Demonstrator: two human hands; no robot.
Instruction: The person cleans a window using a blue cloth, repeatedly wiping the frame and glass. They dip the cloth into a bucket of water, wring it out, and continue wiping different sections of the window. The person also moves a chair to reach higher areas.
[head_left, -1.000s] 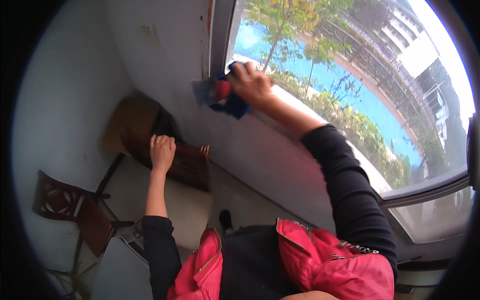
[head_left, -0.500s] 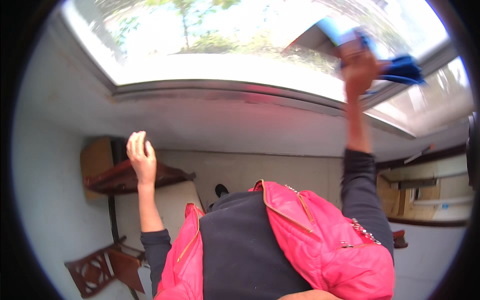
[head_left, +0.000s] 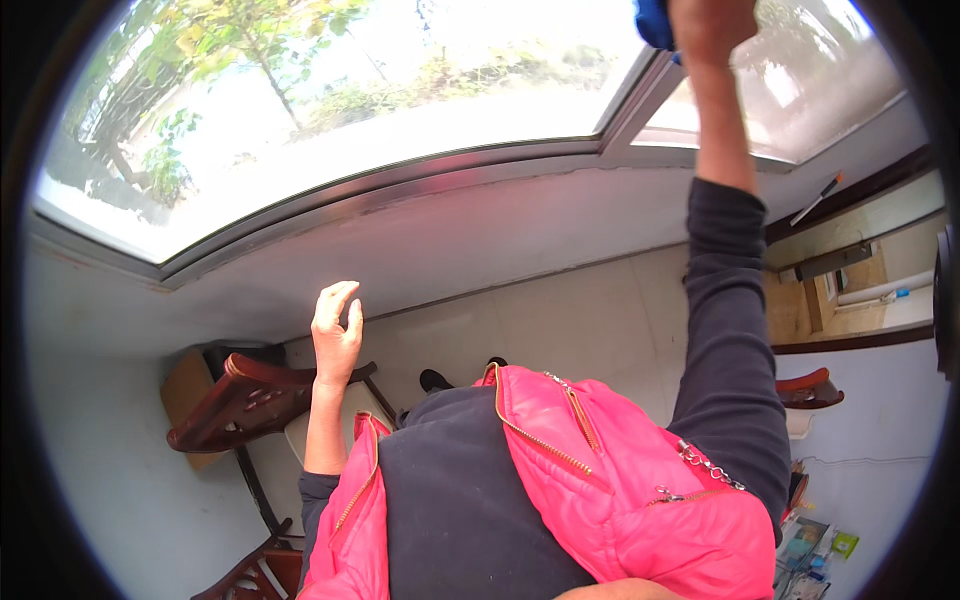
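Blue cloth [head_left: 655, 22], soft and bunched, was at the top edge of the view, near the upright metal divider [head_left: 640, 98] between two panes, clamped in the person's right hand [head_left: 714, 32], whose fingers were curled in around it; part of that fist ran out of sight, and whether the cloth touched glass could not be told. Largest of all, a broad glass window [head_left: 400, 90] in a grey metal frame arched across the top, with green plants showing through the bright pane. Below it ran a grey-white wall [head_left: 520, 215]. A padded, pink-red jacket [head_left: 650, 440] with brass-toned zips lay open over a dark top [head_left: 460, 500]. At left stood a carved, reddish-brown wooden chair [head_left: 265, 388]. At right, an open, dark-rimmed compartment [head_left: 850, 340] with a pale wooden interior contained a dark bar [head_left: 835, 262] and a white tube [head_left: 885, 290]. Behind the chair was a tan, box-shaped piece [head_left: 185, 390], its inside hidden. The left hand [head_left: 335, 330] hung before the wall, thumb and bent fingers apart. Clear packets [head_left: 800, 545], their contents too small to tell, lay at lower right beside a green packet [head_left: 845, 545]. A thin white stick [head_left: 818, 200] with an orange-and-black end rested near the compartment's upper rim.
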